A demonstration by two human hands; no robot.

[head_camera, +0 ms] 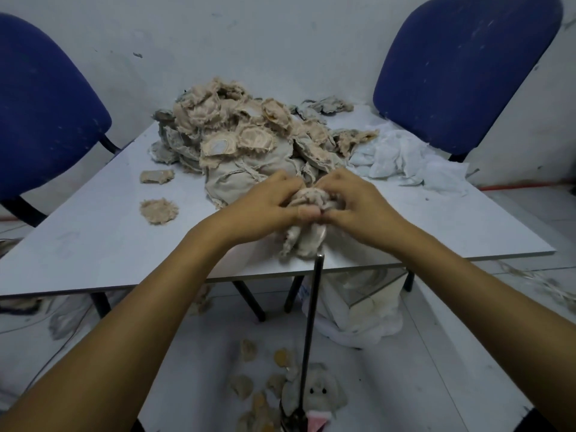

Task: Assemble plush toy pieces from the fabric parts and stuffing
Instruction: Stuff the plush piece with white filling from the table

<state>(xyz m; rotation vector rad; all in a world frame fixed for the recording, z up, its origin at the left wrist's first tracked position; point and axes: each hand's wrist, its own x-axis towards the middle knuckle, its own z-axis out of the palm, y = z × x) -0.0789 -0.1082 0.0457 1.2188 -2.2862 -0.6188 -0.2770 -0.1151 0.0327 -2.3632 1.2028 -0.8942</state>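
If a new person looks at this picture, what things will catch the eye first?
Both hands, left hand and right hand, grip a beige fabric piece at the table's near edge. Behind them rises a big pile of fabric parts, and two blue chairs stand by the wall.

Two bare forearms enter from lower left and lower right of frame, no sleeves visible up to the frame edge. Left hand (265,204) and right hand (358,201): no gloves, rings, watch or wristbands showing. Nails short, unpainted on the one thumb in view.
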